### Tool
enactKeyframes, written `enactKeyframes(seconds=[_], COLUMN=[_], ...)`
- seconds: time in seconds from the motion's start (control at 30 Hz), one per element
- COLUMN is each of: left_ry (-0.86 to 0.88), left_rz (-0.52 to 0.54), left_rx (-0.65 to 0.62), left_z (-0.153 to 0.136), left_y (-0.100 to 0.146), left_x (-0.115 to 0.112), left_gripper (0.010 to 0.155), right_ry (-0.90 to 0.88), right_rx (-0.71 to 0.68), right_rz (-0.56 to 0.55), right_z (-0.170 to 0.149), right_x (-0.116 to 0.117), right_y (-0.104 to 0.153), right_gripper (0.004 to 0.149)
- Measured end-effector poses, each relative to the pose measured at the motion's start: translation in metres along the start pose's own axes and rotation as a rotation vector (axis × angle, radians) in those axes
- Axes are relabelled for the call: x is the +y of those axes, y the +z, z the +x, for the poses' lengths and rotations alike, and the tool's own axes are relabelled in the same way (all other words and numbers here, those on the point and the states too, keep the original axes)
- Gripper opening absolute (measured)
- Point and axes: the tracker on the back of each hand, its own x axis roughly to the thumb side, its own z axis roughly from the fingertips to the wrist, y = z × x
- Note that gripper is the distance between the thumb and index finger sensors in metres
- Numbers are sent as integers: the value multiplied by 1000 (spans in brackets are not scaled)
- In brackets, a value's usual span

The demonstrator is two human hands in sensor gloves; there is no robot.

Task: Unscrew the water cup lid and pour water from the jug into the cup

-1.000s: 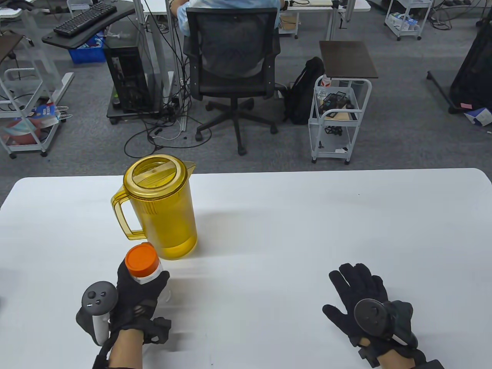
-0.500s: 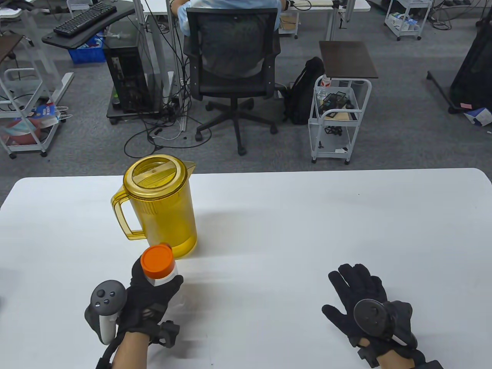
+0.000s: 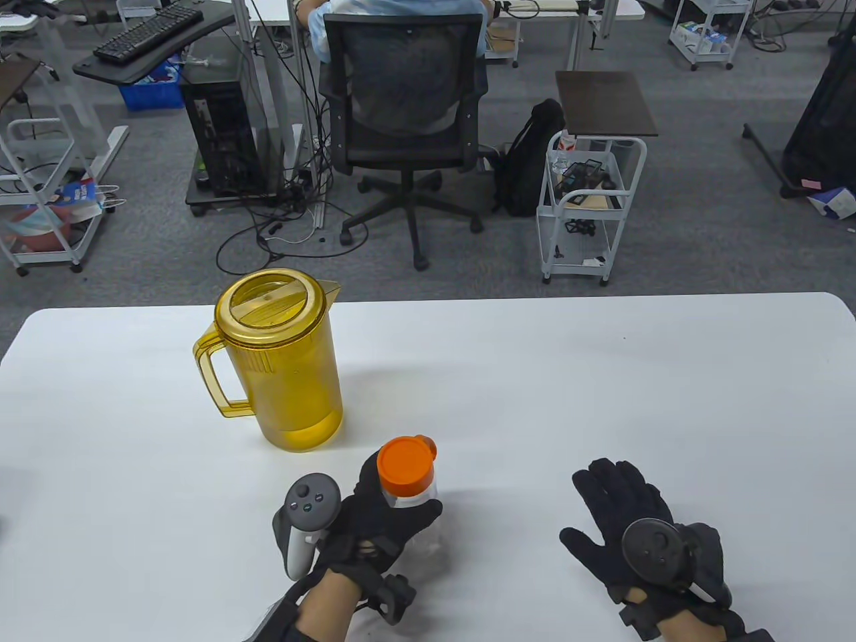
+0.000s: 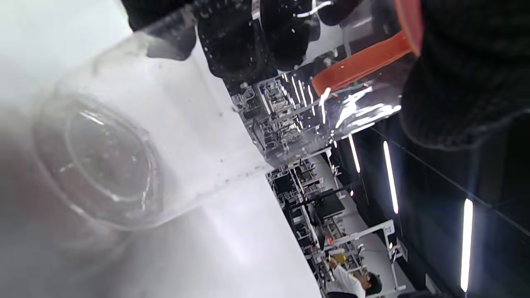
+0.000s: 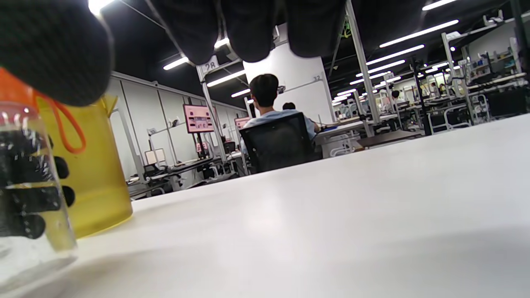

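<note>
Water cup (image 3: 416,511), clear plastic with an orange screw lid (image 3: 405,464) on, stands upright just in front and to the right of the amber jug (image 3: 281,364). The left hand (image 3: 378,518) wraps it below the lid, its grip curled round the body. Whether the cup's base rests on the white bench (image 3: 602,388) or is slightly raised is hard to tell. The jug holds a little liquid, handle turned left. Well right of the jug, the right hand (image 3: 628,515) lies flat, fingers spread, holding nothing.
</note>
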Motion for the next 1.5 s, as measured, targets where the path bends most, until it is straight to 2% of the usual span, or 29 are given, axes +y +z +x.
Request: enactKeyframes(seconds=[0.13,0.3,0.47,0.53,0.67,0.77,0.83,0.97,1.1,1.5], left_ry=[-3,-36,-46,-55,-54,-67,-70,-45,-60,-52], left_rz=[-7,-13,-2,-14,-27,-25,-27,-52,-61,-85], left_rx=[24,-6,-8,-13,-6,-8,-8,-1,-15,-21], left_z=[-5,-3,0,2,4,4,4,1,2,1], left_y=[-3,-2,-1,-1,-2,-2,-2,-4,-6,-7], left_x=[-10,-14,-22,-26,-33,-33,-33,-31,-30,-29], left_gripper=[109,110,111,111,110,110,110,109,109,110], right_ry=[-23,-78,-145,-132,-37,132,261,405,413,275], right_rx=[-3,-26,-39,-16,37,104,125,135,16,-434], right_rz=[-3,-21,11,69,245,445,430,421,449,618], right_z=[6,26,77,103,156,186,203,221,229,213], right_x=[-1,-8,-21,-24,-20,-11,-9,1,7,0], right_y=[-3,-14,-49,-67,-103,-122,-131,-137,-137,-127], right_gripper=[79,75,77,80,86,90,89,86,80,66])
